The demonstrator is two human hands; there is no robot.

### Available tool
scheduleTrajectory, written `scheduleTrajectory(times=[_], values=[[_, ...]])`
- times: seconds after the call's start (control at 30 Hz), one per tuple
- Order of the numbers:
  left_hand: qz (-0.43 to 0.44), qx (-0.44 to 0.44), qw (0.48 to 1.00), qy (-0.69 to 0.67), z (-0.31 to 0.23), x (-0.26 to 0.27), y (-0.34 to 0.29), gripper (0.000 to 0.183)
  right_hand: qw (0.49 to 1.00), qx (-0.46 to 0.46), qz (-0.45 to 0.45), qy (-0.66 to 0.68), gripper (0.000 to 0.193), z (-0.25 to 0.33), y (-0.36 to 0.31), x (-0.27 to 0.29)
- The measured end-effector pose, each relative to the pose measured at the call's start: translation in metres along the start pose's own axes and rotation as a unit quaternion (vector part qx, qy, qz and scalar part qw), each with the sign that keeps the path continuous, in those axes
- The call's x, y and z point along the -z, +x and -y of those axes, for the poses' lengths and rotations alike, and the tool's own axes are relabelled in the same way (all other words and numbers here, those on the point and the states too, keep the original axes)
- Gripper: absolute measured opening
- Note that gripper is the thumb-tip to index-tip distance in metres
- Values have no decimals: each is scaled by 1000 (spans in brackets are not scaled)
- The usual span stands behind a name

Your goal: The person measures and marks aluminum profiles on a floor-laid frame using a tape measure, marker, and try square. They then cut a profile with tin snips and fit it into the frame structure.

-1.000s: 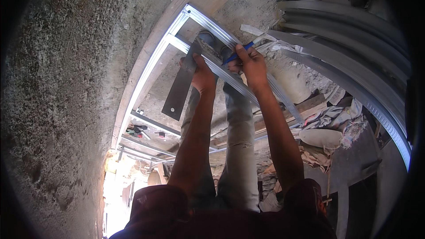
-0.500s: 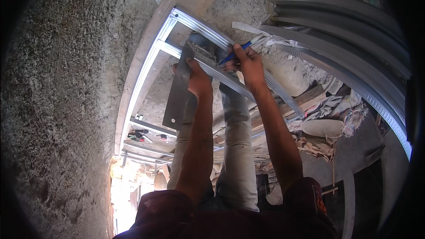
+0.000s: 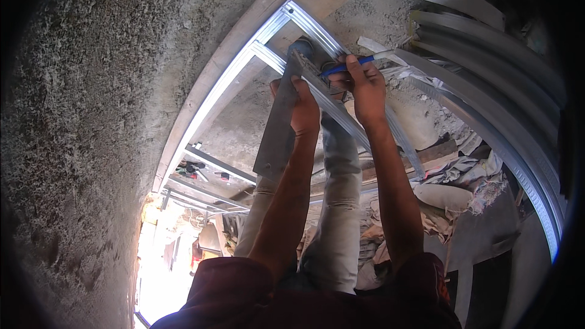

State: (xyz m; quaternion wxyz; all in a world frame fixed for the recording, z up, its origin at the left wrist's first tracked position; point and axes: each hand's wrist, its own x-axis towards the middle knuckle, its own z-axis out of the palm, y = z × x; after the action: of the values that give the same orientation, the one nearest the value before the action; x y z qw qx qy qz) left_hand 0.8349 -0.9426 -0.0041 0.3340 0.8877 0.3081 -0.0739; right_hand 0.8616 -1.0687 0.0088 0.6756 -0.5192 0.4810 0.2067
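My left hand (image 3: 303,108) is closed round a flat grey steel square (image 3: 275,137), its thumb on the face. The wide leg of the square slants down toward me, with a small hole near its end; the other leg seems to lie along a crossbar (image 3: 348,125) of a shiny metal frame (image 3: 228,85). In my right hand (image 3: 367,94) is a blue pen (image 3: 364,61) with a white end, pinched between thumb and fingers. Its tip points left, between the crossbar and the frame's outer bar (image 3: 320,33); whether it touches metal I cannot tell.
A rough concrete wall (image 3: 91,116) rises on the left, with a wooden board (image 3: 204,79) along the frame. Curved-looking metal channels (image 3: 487,85) are stacked at the right. Crumpled cloth and sacks (image 3: 457,189) lie below them. My legs (image 3: 338,207) stand under the frame.
The whole scene, hands included, has shifted right in the picture as the view turned. Both hands keep their hold on the square and the pen, and the pen lies flatter.
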Motion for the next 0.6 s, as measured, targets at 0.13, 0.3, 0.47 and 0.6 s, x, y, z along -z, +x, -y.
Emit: scheduleTrajectory(times=[0.13, 0.3, 0.47, 0.6], values=[[6, -6, 1000, -1, -4, 0, -1, 35, 1000, -9, 7, 6, 34, 2, 5, -3], [29, 17, 999, 6, -3, 3, 2, 39, 999, 4, 23, 30, 32, 12, 6, -10], [18, 38, 999, 19, -5, 2, -1, 44, 998, 20, 28, 47, 37, 10, 10, -7], [5, 15, 1000, 10, 0, -1, -2, 42, 1000, -20, 12, -1, 29, 13, 4, 0]])
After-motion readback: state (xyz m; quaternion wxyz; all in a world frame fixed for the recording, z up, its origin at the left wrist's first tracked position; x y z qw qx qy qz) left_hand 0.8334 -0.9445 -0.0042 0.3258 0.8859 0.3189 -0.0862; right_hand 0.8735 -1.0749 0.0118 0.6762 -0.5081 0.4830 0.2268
